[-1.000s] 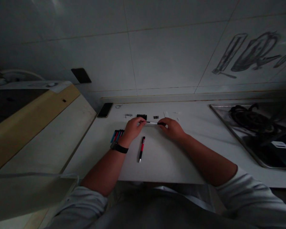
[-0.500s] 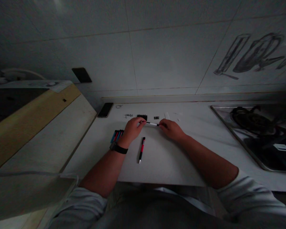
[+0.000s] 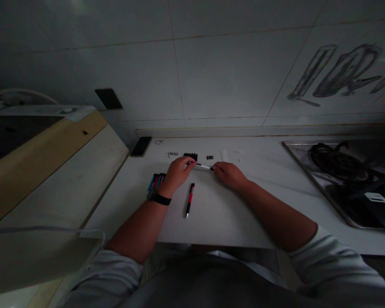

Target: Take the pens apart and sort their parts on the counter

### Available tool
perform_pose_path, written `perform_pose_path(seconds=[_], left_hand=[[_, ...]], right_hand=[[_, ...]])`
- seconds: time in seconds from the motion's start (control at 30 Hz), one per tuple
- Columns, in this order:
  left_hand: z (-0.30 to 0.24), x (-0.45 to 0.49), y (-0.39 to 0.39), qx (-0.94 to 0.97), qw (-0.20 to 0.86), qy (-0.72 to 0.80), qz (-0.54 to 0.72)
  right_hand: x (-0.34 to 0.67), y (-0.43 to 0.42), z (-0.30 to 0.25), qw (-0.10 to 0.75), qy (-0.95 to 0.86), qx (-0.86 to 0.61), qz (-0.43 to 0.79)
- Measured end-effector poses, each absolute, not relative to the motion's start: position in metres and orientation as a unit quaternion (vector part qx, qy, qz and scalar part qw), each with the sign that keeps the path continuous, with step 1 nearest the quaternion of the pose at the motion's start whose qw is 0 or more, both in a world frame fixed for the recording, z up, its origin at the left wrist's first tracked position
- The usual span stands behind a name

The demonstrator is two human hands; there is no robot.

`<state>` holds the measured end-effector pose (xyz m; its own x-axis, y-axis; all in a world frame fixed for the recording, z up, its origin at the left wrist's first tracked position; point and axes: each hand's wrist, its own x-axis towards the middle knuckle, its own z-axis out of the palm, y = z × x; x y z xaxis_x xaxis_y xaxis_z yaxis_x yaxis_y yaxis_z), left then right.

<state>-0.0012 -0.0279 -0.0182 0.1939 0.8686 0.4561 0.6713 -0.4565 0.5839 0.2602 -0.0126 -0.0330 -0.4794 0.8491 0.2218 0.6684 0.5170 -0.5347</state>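
Between my hands, level above the countertop, is a thin white pen refill (image 3: 204, 166) with dark ends. My left hand (image 3: 179, 170) pinches its left end between thumb and fingers. The fingers of my right hand (image 3: 227, 173) are closed on its right end. Nearer to me lies a red and black pen (image 3: 190, 200), its silver tip pointing towards me. Partly hidden behind my left wrist are several blue and red pen barrels (image 3: 154, 182). Beyond my left hand stands a row of small black parts (image 3: 190, 156).
Along the back of the countertop (image 3: 237, 218) are a phone (image 3: 141, 146), a small ring (image 3: 159, 142), several tiny metal pieces (image 3: 172, 154), dark small parts (image 3: 209, 157) and white sticks (image 3: 223, 155). A stove (image 3: 336, 167) is at right, a pale panel (image 3: 67, 171) at left.
The view has shifted very slightly. Both hands keep their hold on the refill, and the things on the countertop stay where they were.
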Motion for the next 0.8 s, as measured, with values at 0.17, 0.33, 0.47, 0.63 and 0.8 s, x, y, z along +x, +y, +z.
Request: perform_pose_path(seconds=[0.17, 0.33, 0.47, 0.63, 0.8], left_hand=[[-0.0207, -0.0017, -0.0265, 0.761, 0.133, 0.505, 0.385], [-0.022, -0.0015, -0.0263, 0.761, 0.138, 0.503, 0.386], [-0.0222, -0.0011, -0.0262, 0.76, 0.144, 0.502, 0.387], [-0.0232, -0.0013, -0.0258, 0.76, 0.151, 0.501, 0.385], [-0.021, -0.0005, -0.0274, 0.752, 0.165, 0.499, 0.397]], right_hand=[[0.2595, -0.0117, -0.0348, 0.244, -0.831, -0.457, 0.204], [0.2589, -0.011, -0.0376, 0.236, -0.83, -0.462, 0.205], [0.2588, -0.0097, -0.0395, 0.249, -0.829, -0.44, 0.241], [0.259, -0.0088, -0.0411, 0.26, -0.823, -0.453, 0.223], [0.2597, -0.0089, -0.039, 0.255, -0.832, -0.432, 0.236]])
